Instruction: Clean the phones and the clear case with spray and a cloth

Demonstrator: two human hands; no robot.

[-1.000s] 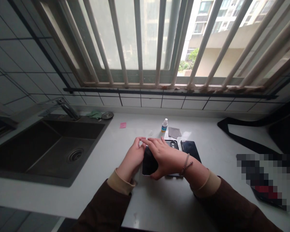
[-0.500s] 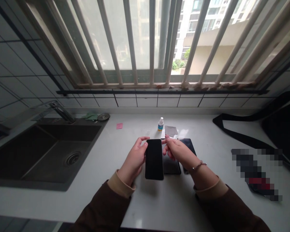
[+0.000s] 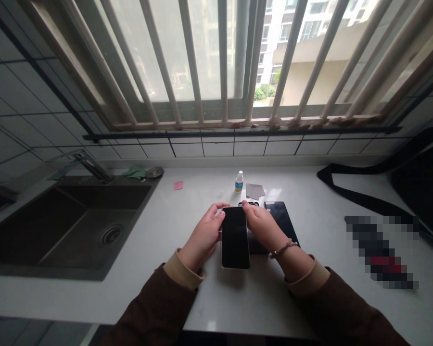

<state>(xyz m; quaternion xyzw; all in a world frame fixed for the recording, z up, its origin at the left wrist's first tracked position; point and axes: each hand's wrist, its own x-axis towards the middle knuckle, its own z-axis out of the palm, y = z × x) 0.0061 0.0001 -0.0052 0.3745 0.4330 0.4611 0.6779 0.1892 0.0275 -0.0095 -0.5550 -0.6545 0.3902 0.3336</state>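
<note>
A smartphone [image 3: 235, 240] with a dark screen is held above the counter, its face turned up towards me. My left hand [image 3: 206, 234] grips its left edge, the thumb near the upper left corner. On the opposite edge my right hand [image 3: 262, 222] is closed, its thumb at the upper right corner; its other fingers are mostly hidden. Behind the phone and my right hand lies a dark flat object [image 3: 259, 244], partly covered. Another dark flat device [image 3: 282, 218] lies just right of it. Beyond them stand a small white-capped bottle [image 3: 239, 182] and a folded grey cloth [image 3: 255, 191].
The white counter [image 3: 159, 293] runs under a barred window. At left is a steel sink [image 3: 75, 230] with a faucet [image 3: 92, 167], a green cloth [image 3: 135, 172] and a round metal strainer [image 3: 154, 172]. A pink note [image 3: 178, 185] lies nearby. A black strap [image 3: 364, 204] and a blurred-out object [image 3: 380, 254] are at right.
My right hand has gone from loosely spread fingers beside the phone to gripping its right edge. The phone has shifted slightly right. The view has tilted a little.
</note>
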